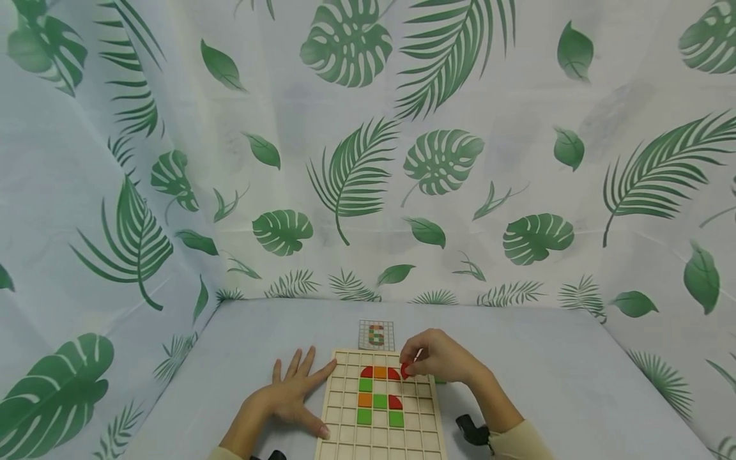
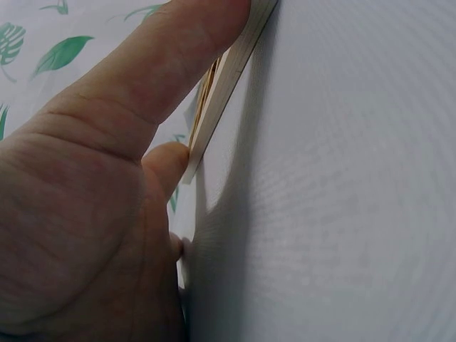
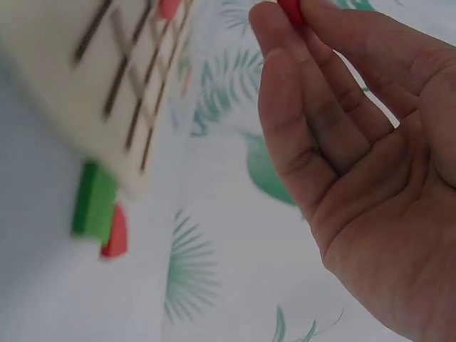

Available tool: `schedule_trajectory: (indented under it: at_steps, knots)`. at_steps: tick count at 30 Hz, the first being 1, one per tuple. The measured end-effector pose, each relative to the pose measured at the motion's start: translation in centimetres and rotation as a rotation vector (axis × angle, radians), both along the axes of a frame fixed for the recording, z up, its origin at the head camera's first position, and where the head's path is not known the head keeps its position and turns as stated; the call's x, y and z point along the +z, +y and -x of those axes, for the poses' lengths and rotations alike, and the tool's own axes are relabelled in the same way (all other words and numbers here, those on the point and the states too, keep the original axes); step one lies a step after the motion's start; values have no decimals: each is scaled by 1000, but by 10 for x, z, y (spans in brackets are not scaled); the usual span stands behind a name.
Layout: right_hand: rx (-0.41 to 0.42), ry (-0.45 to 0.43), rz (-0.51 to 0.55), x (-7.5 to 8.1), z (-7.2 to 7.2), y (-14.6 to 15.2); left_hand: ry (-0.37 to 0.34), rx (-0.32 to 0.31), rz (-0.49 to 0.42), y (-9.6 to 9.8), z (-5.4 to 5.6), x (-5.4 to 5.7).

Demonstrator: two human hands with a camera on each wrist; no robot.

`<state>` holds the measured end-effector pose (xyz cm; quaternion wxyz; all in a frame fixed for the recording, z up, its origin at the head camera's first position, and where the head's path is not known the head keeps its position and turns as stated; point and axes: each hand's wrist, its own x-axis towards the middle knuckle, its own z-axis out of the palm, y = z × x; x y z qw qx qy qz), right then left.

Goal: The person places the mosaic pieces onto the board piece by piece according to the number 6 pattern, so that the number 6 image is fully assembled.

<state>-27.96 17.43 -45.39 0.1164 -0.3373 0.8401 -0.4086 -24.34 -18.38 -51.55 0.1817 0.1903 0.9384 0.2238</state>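
Note:
My right hand (image 1: 439, 358) pinches a small red piece (image 1: 405, 370) between thumb and fingertips, over the upper right part of a wooden grid board (image 1: 345, 441). In the right wrist view the red piece (image 3: 291, 10) shows at the top edge, mostly cut off. Spread flat, my left hand (image 1: 290, 393) has its index fingertip and thumb at the board's left edge. Set in the grid are red quarter-round pieces (image 1: 395, 402), orange squares (image 1: 380, 372) and green squares (image 1: 365, 385), with two reds flanking an orange in the top row.
Beyond the board's far edge lies a gridded pattern card (image 1: 365, 342) printed with a coloured figure. Beside the board's right edge, a green block (image 3: 95, 201) and another red piece (image 3: 117, 235) lie on the table. Leaf-printed cloth (image 1: 356, 268) hangs behind and at the sides.

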Motion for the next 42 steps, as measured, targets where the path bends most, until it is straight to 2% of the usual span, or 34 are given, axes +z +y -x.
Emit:
schedule_trajectory:
  at_steps: [7, 9, 13, 18, 25, 30, 42]
  knots:
    - [160, -76, 19, 6, -5, -33, -2, 1, 9, 1, 0, 0]
    - [183, -90, 13, 8, -8, -42, 1, 1, 14, 1, 0, 0]
    - [190, -94, -14, 7, -15, -54, 8, -2, 20, 1, 0, 1]
    - [228, -105, -30, -3, -20, -63, 10, -9, 12, 1, -1, 2]
    - [291, -56, -23, -15, -23, -73, 7, -7, 10, 1, -2, 4]
    - [326, -53, -47, -22, -28, -77, 8, -8, 6, 1, -2, 4]
    - [373, 7, -164, -21, -36, -84, 7, -5, 6, 1, -2, 3]
